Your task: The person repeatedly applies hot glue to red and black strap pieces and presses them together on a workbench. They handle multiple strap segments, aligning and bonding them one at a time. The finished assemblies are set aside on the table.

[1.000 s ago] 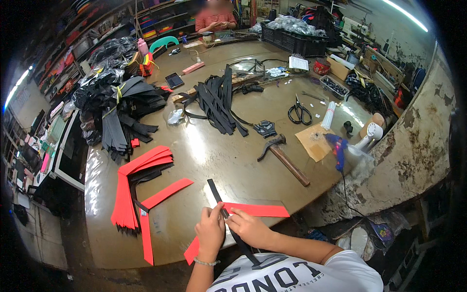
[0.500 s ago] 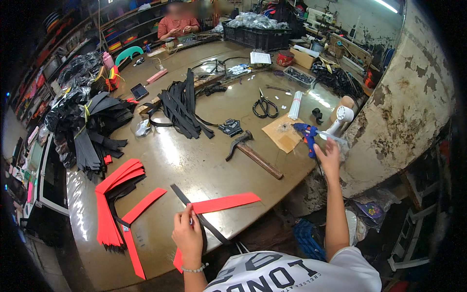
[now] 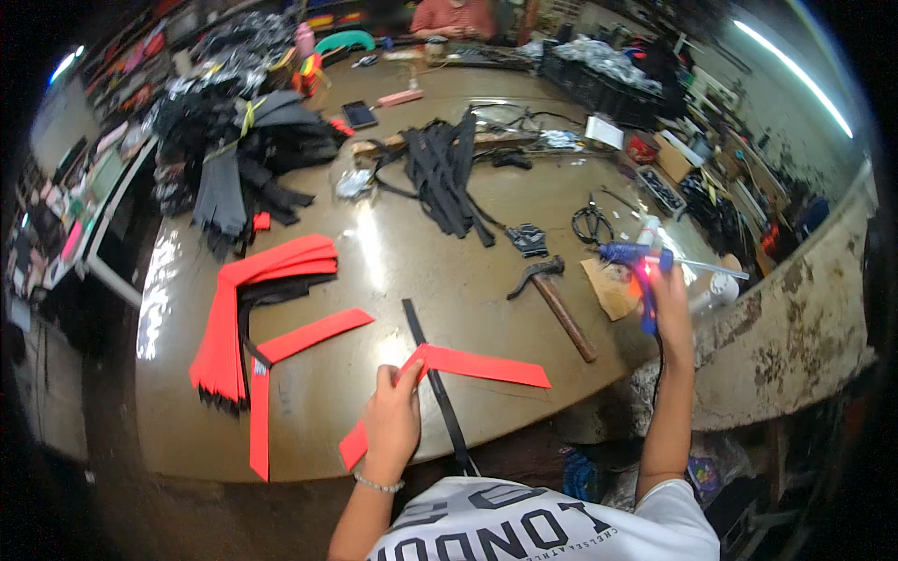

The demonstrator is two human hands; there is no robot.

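Observation:
At the near edge of the table, my left hand [image 3: 393, 416] is closed on a red strip [image 3: 491, 366] at its bend, thumb on top. One arm of the strip points right and the other comes out below my hand. A narrow black strap [image 3: 446, 411] crosses at the bend. My right hand [image 3: 672, 313] grips a blue glue gun [image 3: 622, 253] by its handle, raised over the table's right side. A clear glue stick [image 3: 711, 268] juts from its back, and its nozzle points left. Under it lies a brown cardboard piece [image 3: 606, 292], partly covered.
A hammer [image 3: 564, 313] lies between my hands, with scissors [image 3: 591, 224] beyond it. Left are another bent red strip [image 3: 313, 335] and a stack of red strips [image 3: 220, 327]. Black straps [image 3: 440, 178] are piled mid-table. Across the table sits a person [image 3: 454, 19].
My right hand has taken hold of the glue gun and lifted it off the cardboard. My left hand still holds the red strip at its bend. The whole view has shifted and tilted.

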